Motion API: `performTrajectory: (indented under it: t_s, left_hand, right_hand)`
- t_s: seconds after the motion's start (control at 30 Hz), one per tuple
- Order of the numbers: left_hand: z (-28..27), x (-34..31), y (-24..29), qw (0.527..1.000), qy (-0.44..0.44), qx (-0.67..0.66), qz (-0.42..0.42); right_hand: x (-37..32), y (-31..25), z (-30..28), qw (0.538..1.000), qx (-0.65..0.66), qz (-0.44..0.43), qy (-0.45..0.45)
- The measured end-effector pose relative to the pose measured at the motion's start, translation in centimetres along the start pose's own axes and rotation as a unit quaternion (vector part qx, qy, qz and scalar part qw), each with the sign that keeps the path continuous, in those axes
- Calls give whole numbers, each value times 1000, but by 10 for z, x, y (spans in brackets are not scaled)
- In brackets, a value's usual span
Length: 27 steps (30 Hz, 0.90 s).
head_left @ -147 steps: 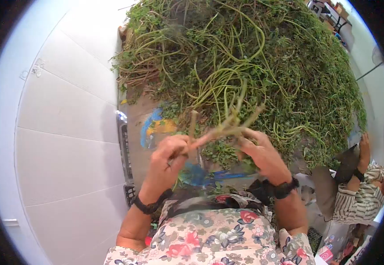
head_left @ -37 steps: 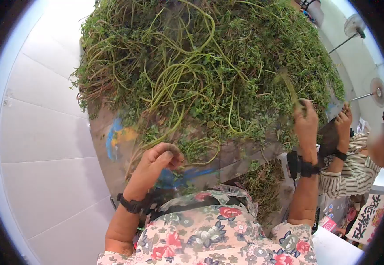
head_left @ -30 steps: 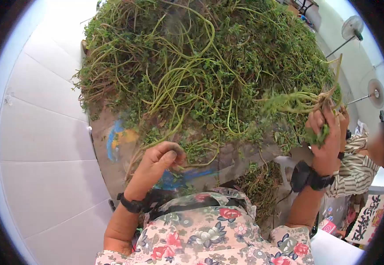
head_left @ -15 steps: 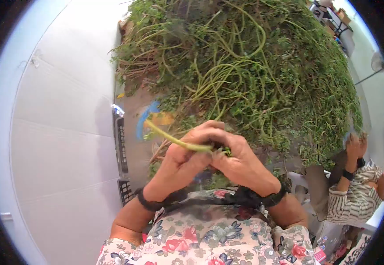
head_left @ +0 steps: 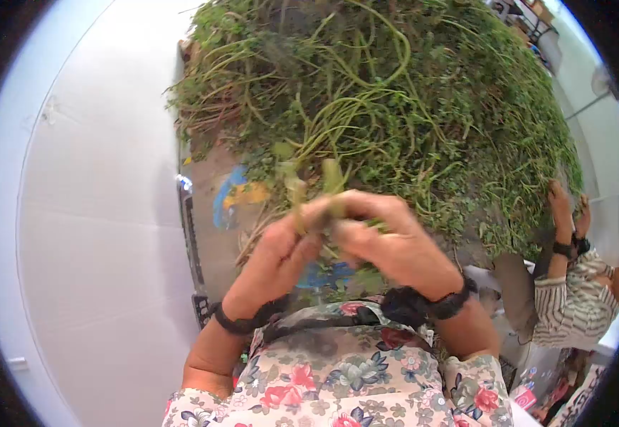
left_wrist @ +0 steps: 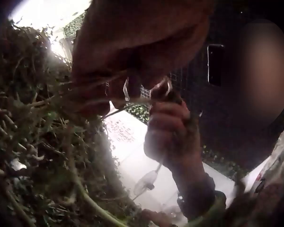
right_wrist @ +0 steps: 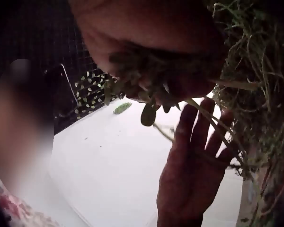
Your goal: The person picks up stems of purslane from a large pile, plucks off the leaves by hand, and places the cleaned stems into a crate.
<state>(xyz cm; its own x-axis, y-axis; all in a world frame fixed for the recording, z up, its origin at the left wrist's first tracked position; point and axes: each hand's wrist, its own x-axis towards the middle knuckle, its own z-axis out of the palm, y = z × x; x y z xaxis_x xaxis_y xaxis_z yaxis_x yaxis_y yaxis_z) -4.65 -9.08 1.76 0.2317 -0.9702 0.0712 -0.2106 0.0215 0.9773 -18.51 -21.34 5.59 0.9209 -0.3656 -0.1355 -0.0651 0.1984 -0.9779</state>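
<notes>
Hands meet mid-frame: left hand [head_left: 270,260] pinches the stem end of a sprig [head_left: 331,178], right hand [head_left: 395,249] is curled round its leaves. The sprig pokes toward 12 o'clock, just before the herb pile [head_left: 430,92]. Risk: a hard tug could snap the thin stem, and pieces would drop into the heap.

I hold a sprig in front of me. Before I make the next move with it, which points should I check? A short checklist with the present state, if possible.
1. Right hand grips the sprig: ok.
2. Left hand holds the sprig too: cannot tell; its fingers look spread in the right wrist view.
3. Sprig lifted clear of the pile of greens: cannot tell, it is blurred.
4. Other person's hands away from yours: ok; they are at the pile's right edge.
</notes>
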Motion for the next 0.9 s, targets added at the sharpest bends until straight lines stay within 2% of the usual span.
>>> performTrajectory:
  t_s: [0.1, 0.13, 0.2, 0.27, 0.37, 0.47, 0.53, 0.63, 0.73, 0.87, 0.9]
  left_hand:
    - [10, -5, -9, 999, -20, -50, -2]
    - [14, 1, -6, 992, 36, -115, -42]
    - [16, 5, -8, 977, 71, -193, -59]
    - [11, 4, -10, 955, 121, -260, -78]
    - [-2, 7, -12, 907, 128, -393, -80]
    - [-1, 9, -8, 901, 127, -405, -91]
    - [-2, 10, -10, 900, 108, -413, -87]
    - [7, 15, -2, 910, 138, -375, -114]
    - [2, 16, -9, 879, 20, -468, -87]
    - [11, 20, -2, 881, -55, -463, -72]
    - [15, 21, 1, 895, -49, -435, -83]
  right_hand:
    - [4, 17, 5, 998, -18, -61, 4]
    - [3, 15, 6, 998, 7, -61, 5]
    - [-2, 18, 6, 999, 35, -34, 16]
    - [-9, 24, -4, 996, 13, -14, 91]
    - [-18, 38, -18, 982, 30, 10, 187]
    - [-24, 47, -34, 979, -20, 56, 194]
    - [-25, 51, -34, 978, -23, 46, 201]
    - [-28, 52, -34, 978, -31, 48, 202]
    - [-27, 58, -31, 978, -29, 16, 206]
    - [-21, 56, -22, 984, -64, -9, 167]
    - [-20, 58, -20, 985, -78, -13, 153]
